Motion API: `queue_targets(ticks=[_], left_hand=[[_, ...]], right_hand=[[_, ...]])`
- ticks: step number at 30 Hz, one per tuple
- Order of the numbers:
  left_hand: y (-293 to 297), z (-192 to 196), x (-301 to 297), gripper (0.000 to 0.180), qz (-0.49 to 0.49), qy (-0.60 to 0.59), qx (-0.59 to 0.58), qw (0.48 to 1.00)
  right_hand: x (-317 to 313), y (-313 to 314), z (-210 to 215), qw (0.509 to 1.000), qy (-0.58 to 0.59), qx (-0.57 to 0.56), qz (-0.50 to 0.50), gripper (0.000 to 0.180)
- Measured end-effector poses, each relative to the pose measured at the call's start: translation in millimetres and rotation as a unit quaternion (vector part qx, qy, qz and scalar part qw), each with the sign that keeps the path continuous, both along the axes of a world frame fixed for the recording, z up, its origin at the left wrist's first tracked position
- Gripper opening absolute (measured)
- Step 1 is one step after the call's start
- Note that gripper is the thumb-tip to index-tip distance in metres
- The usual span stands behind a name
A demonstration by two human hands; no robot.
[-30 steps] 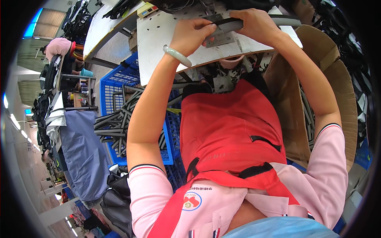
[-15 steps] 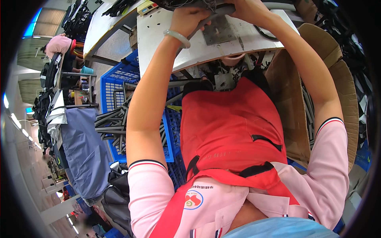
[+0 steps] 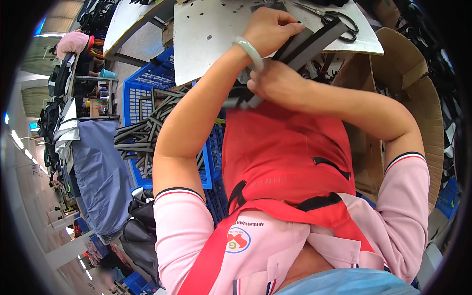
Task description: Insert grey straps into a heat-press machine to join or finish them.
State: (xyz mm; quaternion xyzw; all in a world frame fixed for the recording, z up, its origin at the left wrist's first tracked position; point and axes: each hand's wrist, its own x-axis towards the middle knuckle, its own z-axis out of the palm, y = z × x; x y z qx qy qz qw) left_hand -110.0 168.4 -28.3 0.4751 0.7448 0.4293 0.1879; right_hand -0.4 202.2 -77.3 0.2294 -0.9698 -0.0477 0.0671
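My left hand (image 3: 271, 30), with a pale green bangle on its wrist, grips the upper part of a long grey and black padded strap (image 3: 309, 43) at the front edge of a white metal work plate (image 3: 211, 29). My right hand (image 3: 276, 82) sits just below it, closed on the lower part of the same strap, whose end (image 3: 241, 102) hangs down over my red apron (image 3: 285, 147). Both forearms cross in front of my chest.
A blue plastic crate (image 3: 147, 83) full of several grey straps stands at my left. Black scissors (image 3: 339, 18) lie on the plate's right side. An open cardboard box (image 3: 408, 83) stands at my right. A person in pink sits far left, by stacked bags.
Both hands have come back from the far side of the plate toward my chest, bringing the strap with them. My right hand has dropped below the left.
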Motion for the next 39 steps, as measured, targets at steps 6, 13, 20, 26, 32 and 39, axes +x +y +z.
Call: queue_targets(ticks=[6,13,20,26,32,39], left_hand=[[-71,-25,-27,0.042,-0.012,-0.119,-0.11,0.987],[-65,17,-12,0.032,0.042,-0.163,-0.007,0.986],[-39,12,-38,0.031,0.079,-0.122,0.008,0.989],[-33,10,-45,0.031,0.094,-0.126,0.024,0.987],[-25,16,-52,0.028,0.084,-0.127,0.028,0.988],[-13,-1,-77,0.027,0.099,-0.18,0.05,0.977]], right_hand=[[19,101,46,0.971,0.063,-0.194,-0.126,0.032],[35,156,63,0.951,0.075,-0.242,-0.176,0.041],[20,166,69,0.947,0.099,-0.167,-0.255,0.047],[11,169,79,0.954,0.092,-0.162,-0.236,0.042],[5,171,91,0.951,0.075,-0.173,-0.244,0.038],[-20,187,82,0.952,0.083,-0.133,-0.264,0.04]])
